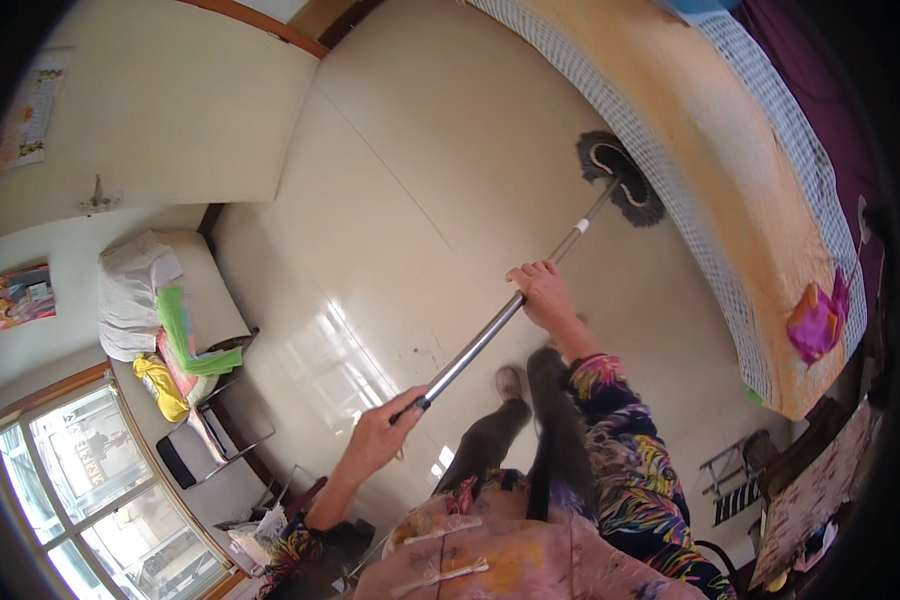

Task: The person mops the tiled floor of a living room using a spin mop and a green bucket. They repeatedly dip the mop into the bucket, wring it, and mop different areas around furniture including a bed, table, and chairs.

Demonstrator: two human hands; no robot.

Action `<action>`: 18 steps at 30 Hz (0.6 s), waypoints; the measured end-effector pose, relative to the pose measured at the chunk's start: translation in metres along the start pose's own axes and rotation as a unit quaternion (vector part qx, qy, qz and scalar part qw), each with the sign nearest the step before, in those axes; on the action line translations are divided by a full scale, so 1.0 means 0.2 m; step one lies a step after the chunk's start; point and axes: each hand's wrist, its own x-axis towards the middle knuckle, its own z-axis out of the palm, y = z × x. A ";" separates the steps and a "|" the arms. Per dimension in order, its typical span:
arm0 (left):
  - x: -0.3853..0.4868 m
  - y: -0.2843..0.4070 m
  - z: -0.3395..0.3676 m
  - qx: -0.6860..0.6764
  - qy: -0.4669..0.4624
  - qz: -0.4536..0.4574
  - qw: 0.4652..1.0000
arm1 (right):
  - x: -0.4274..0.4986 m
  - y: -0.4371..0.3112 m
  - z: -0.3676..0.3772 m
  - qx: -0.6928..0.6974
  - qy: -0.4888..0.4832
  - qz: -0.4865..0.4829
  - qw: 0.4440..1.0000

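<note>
A mop with a metal pole (474, 349) slants across the view from lower left to upper right. My left hand (381, 433) grips the dark end of its handle. Farther along the pole, my right hand (544, 295) is wrapped around the shaft. The dark, fringed mop head (621, 178) lies on the glossy tiled floor (390, 165), close beside the hanging edge of the bed cover (720, 150). Part of the head may be under that edge; I cannot tell. My shoe (508, 382) stands on the tiles below the pole.
Along the left wall, a chair (202, 442) stands near a seat piled with a green cloth (184, 330) and a yellow cloth (161, 386). A pale door (195, 97) is at upper left. A small metal-framed stool (735, 476) sits at lower right. A purple-orange cloth (819, 322) lies on the bed.
</note>
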 end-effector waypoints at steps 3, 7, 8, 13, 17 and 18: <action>-0.02 0.11 -0.04 -0.008 0.003 0.009 1.000 | 0.18 -0.03 -0.08 0.019 0.000 -0.001 1.000; -0.07 0.28 -0.20 0.052 -0.033 0.054 0.997 | 0.14 -0.10 -0.15 0.062 0.050 0.015 0.997; -0.07 0.32 -0.26 0.093 -0.051 0.051 0.993 | 0.10 -0.13 -0.15 0.073 0.060 0.037 0.995; 0.08 0.48 -0.46 0.223 -0.170 0.066 0.958 | -0.15 -0.14 -0.13 0.059 0.084 0.104 0.989; 0.45 0.61 -0.41 0.265 -0.143 0.270 0.915 | -0.24 0.05 -0.18 0.022 0.073 0.186 0.980; 0.56 0.66 -0.40 0.268 -0.146 0.295 0.906 | -0.22 0.11 -0.19 0.008 0.063 0.219 0.974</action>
